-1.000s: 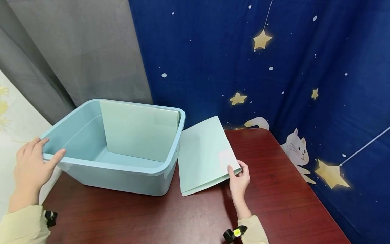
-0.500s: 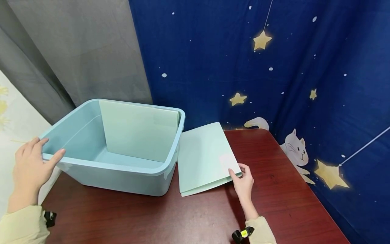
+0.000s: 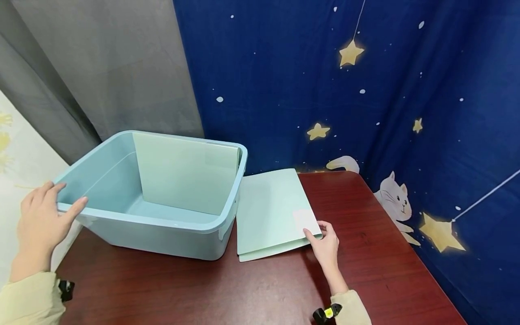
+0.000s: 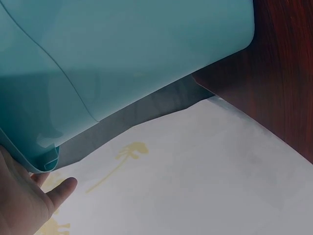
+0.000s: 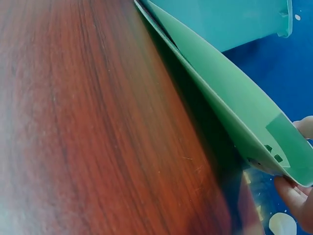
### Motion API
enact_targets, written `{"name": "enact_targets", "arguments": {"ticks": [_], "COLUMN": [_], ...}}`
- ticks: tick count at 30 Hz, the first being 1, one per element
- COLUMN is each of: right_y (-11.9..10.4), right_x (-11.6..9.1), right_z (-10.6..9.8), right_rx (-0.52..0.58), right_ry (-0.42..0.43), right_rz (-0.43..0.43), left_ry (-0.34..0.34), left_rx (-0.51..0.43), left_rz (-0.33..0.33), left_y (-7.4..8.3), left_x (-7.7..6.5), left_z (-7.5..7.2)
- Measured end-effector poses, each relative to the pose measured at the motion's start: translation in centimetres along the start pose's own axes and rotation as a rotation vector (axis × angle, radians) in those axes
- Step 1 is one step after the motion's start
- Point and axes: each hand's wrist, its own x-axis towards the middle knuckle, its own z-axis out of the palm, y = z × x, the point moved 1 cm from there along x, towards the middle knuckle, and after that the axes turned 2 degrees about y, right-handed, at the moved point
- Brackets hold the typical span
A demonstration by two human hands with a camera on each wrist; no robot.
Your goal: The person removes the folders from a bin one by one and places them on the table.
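Head view: A person's left hand (image 3: 42, 219) holds the near-left corner of a light blue tub (image 3: 162, 239), fingers spread over the rim, while the right hand (image 3: 326, 248) pinches the near-right corner of a pale green folder (image 3: 268, 212) between thumb and fingers. The folder rests on the reddish-brown worktop (image 3: 260, 289), just right of the tub, its covers parted along the near edge and a pale label (image 3: 305, 220) by the pinched corner. Whether folder and tub touch cannot be told. Inside the tub, a second folder (image 3: 184, 174) of similar green stands against the far wall. Behind hang a grey curtain (image 3: 113, 67) and a navy curtain (image 3: 276, 67) printed with yellow stars (image 3: 351, 53) and a white cat (image 3: 394, 198).

Left wrist view: The tub's side fills the upper left, the left hand at its rim in the lower corner, one digit clear of it and another partly hidden. A white sheet (image 4: 195, 156) with yellow print spreads below; the worktop shows at right.

Right wrist view: The folder slants upward from the worktop, its gripped end raised, a gap between its covers. The right hand, cut off at the right edge, has digits on opposite sides of the folder. The tub appears beyond, at top right.
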Motion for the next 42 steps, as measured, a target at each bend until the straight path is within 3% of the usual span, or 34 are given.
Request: {"name": "enact_targets", "arguments": {"ticks": [4, 12, 17, 29, 42], "right_y": [0.4, -0.8, -2.1, -4.7, -9.8], "right_x": [0.0, 0.5, 0.9, 2.5, 5.8], "right_z": [-0.1, -0.7, -0.9, -0.7, 0.0], "right_rx": [-0.013, 0.085, 0.126, 0.129, 0.181], "right_ry": [-0.013, 0.032, 0.028, -0.089, -0.152], "right_rz": [-0.022, -0.232, -0.292, -0.341, -0.533], "left_ry": [0.003, -0.012, -0.016, -0.014, -0.005], "left_rx": [-0.003, 0.013, 0.014, 0.019, 0.011], "left_rz": [0.005, -0.006, -0.011, -0.006, -0.002], "left_y": [0.1, 0.2, 0.1, 0.1, -0.1], "left_x": [0.1, 0.2, 0.2, 0.1, 0.2], "left_z": [0.0, 0.0, 0.1, 0.2, 0.2]}}
